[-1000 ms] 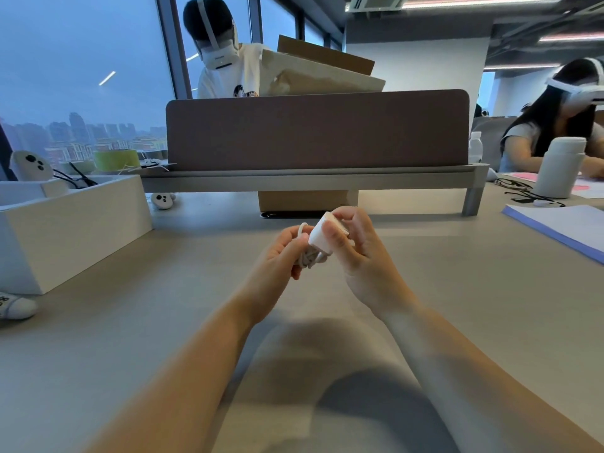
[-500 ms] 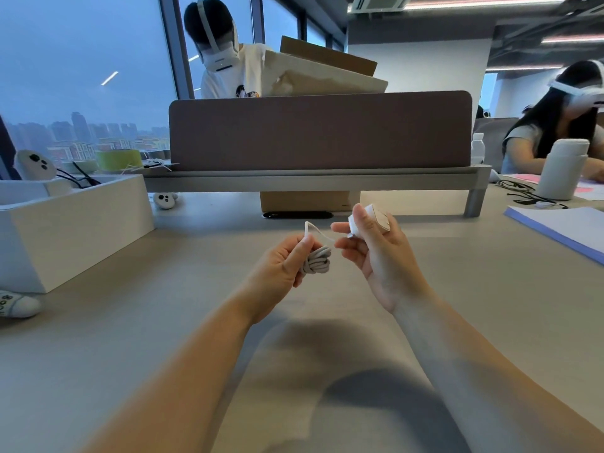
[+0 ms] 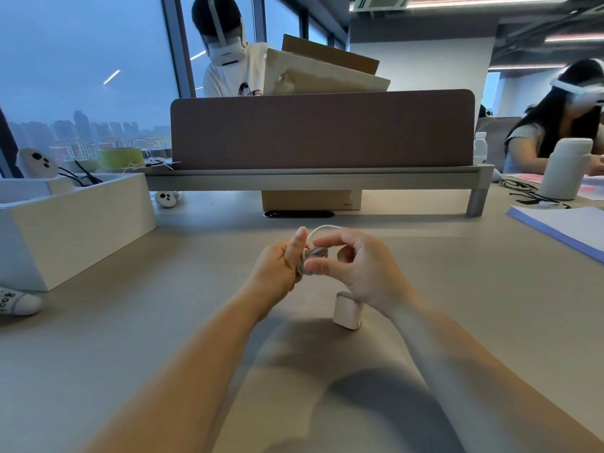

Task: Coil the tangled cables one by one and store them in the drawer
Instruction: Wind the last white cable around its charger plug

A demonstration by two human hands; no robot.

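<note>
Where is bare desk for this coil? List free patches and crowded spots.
Free: desk between the white box and the left hand; from the right hand out to the blue-edged papers; ahead of both hands up to the shelf riser. Crowded: by the right wrist, where the charger block sits, and around the white bottle far right.

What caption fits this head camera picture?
Left hand and right hand hold a coiled white cable over the desk.

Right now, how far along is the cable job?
Mostly wound: the white cable is a small bundle gripped by the left hand. In hand: the right hand pinches its last loose loop. Left: tuck that end, pick up the white adapter on the table, store both in the white box, likely the drawer.
</note>
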